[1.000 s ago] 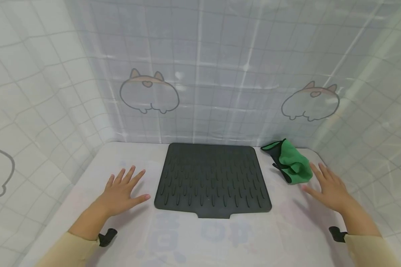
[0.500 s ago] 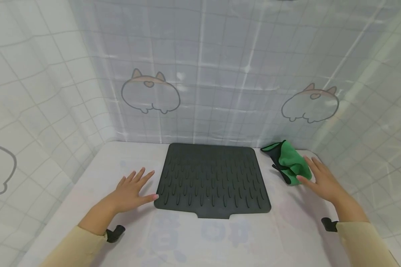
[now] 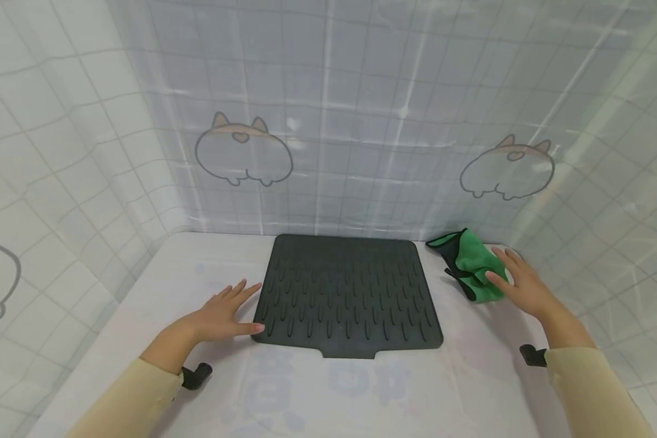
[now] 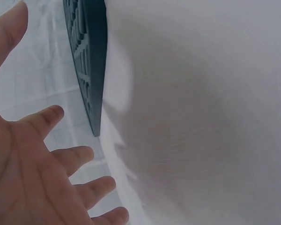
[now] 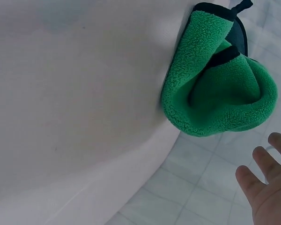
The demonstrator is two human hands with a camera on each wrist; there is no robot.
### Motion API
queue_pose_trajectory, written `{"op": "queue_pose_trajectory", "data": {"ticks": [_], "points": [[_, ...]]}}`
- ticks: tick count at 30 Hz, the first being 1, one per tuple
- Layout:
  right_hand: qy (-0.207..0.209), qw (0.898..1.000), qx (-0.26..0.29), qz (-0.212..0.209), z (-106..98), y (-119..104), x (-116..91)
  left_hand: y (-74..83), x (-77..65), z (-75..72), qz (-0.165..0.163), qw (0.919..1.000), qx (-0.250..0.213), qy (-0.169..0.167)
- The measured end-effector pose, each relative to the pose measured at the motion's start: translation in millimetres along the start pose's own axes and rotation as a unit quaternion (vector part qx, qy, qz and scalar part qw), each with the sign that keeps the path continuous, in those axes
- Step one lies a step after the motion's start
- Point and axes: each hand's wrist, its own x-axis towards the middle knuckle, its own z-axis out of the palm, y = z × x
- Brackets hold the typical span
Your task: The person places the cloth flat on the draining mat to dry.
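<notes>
A dark grey ribbed mat [image 3: 347, 292], with a tab on its near edge, lies flat on the white table. My left hand [image 3: 219, 317] hovers by the mat's left edge, fingers spread, the thumb tip over the near left corner in the head view. In the left wrist view the left palm [image 4: 33, 173] holds nothing, and the mat [image 4: 96, 70] stands beyond the fingers. A crumpled green cloth [image 3: 477, 267] with black edging lies right of the mat. Close to its right side is my right hand [image 3: 528, 289], fingers extended. The right wrist view shows a gap between those fingertips and the cloth [image 5: 215, 89].
White tablecloth [image 3: 306, 395] with faint prints covers the table. Grid-patterned curtains [image 3: 361, 152] with cartoon drawings rise behind and on both sides. A small black wrist mount [image 3: 197, 376] sits at the left cuff, another mount [image 3: 533, 355] at the right cuff.
My left hand has moved right, up to the mat's edge. My right hand has moved left and slightly forward, nearer the green cloth. Mat and cloth lie where they were.
</notes>
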Motion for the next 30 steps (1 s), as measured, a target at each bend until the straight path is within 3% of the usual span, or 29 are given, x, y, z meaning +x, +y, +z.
{"op": "queue_pose_trajectory", "data": {"ticks": [13, 30], "points": [[0.027, 0.999, 0.014, -0.027, 0.3, 1.7, 13.0, 1.6, 3.8, 1.4, -0.016, 0.9995, 0.007, -0.028], [0.019, 0.996, 0.068, -0.048, 4.1, 6.8, 31.2, -2.0, 3.3, 6.0, -0.011, 0.9991, 0.031, -0.025]]}}
